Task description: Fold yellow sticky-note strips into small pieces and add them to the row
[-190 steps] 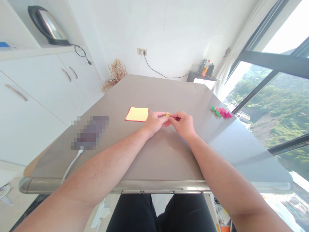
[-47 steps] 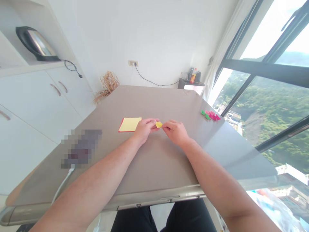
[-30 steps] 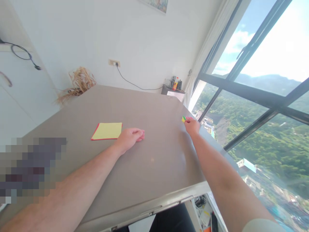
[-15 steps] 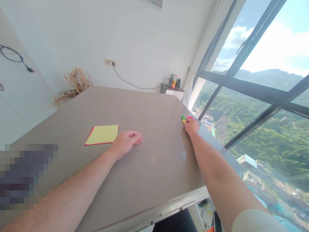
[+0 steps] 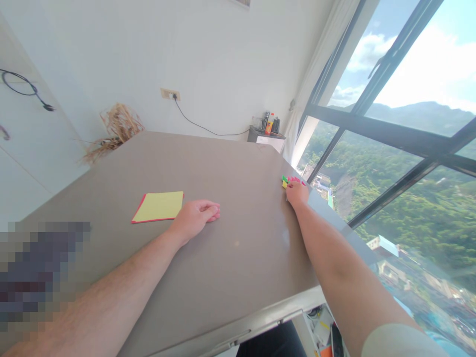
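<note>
My left hand (image 5: 198, 218) lies on the grey table with its fingers curled in and the thumb against them. No object shows in it. Just left of it is a flat yellow sheet (image 5: 159, 205) with red along its edges, its near right corner close to my wrist. Out at the table's right side, my right hand (image 5: 297, 193) has its fingers bent down at a cluster of small pieces. A green piece (image 5: 284, 178), a yellow piece (image 5: 284, 184) and several pink pieces (image 5: 296, 180) show around the fingertips. My hand hides part of the cluster and whatever the fingers pinch.
The grey table (image 5: 223, 168) has its right edge beside a large window (image 5: 394, 134). Beyond the far corner, a small cabinet (image 5: 266, 139) holds bottles. A black cable (image 5: 201, 126) runs along the wall. Under the near edge is an open drawer (image 5: 316, 327) with things inside.
My right hand stays at the small pieces with only a slight shift. The left hand and yellow sheet rest as before. The whole view has moved a little.
</note>
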Motion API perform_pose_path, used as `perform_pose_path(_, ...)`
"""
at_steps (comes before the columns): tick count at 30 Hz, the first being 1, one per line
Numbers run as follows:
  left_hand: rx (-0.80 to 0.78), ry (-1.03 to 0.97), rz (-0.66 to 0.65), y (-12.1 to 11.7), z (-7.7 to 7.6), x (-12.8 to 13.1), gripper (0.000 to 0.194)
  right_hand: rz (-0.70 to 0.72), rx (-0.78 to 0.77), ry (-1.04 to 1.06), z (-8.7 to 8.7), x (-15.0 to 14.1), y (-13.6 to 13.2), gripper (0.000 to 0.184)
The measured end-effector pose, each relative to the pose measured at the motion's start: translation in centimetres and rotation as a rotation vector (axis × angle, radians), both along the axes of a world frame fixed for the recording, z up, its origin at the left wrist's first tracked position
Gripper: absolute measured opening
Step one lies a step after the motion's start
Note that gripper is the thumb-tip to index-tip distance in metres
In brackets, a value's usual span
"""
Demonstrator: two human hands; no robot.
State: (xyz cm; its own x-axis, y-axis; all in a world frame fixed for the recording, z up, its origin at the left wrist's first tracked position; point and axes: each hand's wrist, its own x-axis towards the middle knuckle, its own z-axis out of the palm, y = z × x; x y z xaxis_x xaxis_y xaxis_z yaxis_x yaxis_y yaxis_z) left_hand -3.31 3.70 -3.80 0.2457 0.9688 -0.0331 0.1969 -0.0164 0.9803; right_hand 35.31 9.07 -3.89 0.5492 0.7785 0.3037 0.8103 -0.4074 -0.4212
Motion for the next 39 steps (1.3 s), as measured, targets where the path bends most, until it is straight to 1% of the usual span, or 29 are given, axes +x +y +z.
perform_pose_path(7,0.011,0.005,-0.008,0.0,0.1,0.0,0.043,0.012,0.026,0.023,0.3,-0.3,-0.7,0.029)
perform_pose_path(10,0.014,0.007,-0.001,-0.1,0.2,0.0,0.043,0.021,0.059,0.035,1.0,-0.8,-1.1,0.029)
perform_pose_path(12,0.012,0.013,-0.007,-0.1,0.2,-0.1,0.042,0.023,0.099,0.054,1.7,-2.2,-1.4,0.031)
perform_pose_path(14,0.011,0.014,-0.017,0.0,0.2,-0.1,0.042,0.054,0.152,0.082,2.6,-4.8,-1.6,0.031)
perform_pose_path(15,0.012,0.011,-0.017,0.1,0.1,-0.1,0.042,0.096,0.175,0.099,3.1,-6.6,-1.7,0.029)
perform_pose_path(16,0.01,0.002,-0.011,0.1,0.1,-0.1,0.043,0.163,0.199,0.127,3.5,-8.7,-1.9,0.025)
perform_pose_path(18,0.003,-0.019,0.008,0.1,0.0,-0.2,0.043,0.399,0.239,0.257,4.3,-13.3,-2.4,0.02)
perform_pose_path(19,0.004,-0.023,0.021,0.0,0.0,-0.2,0.042,0.488,0.227,0.312,4.4,-15.6,-2.7,0.017)
perform_pose_path(21,0.02,-0.011,0.027,-0.1,0.2,-0.2,0.04,0.586,0.197,0.428,4.3,-19.6,-3.2,0.012)
perform_pose_path(22,0.032,0.006,0.024,-0.2,0.3,-0.1,0.039,0.61,0.169,0.485,4.0,-21.2,-3.4,0.01)
perform_pose_path(24,0.073,0.062,0.005,-0.3,0.6,-0.1,0.036,0.604,0.108,0.578,3.1,-23.2,-3.7,0.007)
perform_pose_path(26,0.121,0.12,-0.022,-0.4,0.8,-0.1,0.035,0.56,0.055,0.621,1.9,-24.0,-3.8,0.007)
perform_pose_path(27,0.14,0.141,-0.032,-0.4,0.8,-0.1,0.034,0.563,0.044,0.634,1.4,-24.0,-3.8,0.008)
perform_pose_path(30,0.157,0.165,-0.03,-0.2,0.7,0.0,0.034,0.635,0.046,0.646,0.4,-23.7,-3.6,0.008)
perform_pose_path(32,0.155,0.177,-0.02,-0.1,0.7,0.0,0.034,0.66,0.051,0.647,0.3,-23.6,-3.6,0.008)
perform_pose_path(36,0.166,0.224,-0.026,0.0,0.8,0.0,0.032,0.667,0.038,0.626,0.7,-23.7,-3.9,0.007)
perform_pose_path(39,0.183,0.293,-0.042,0.0,1.2,-0.1,0.03,0.724,0.011,0.581,0.9,-23.6,-4.0,0.009)
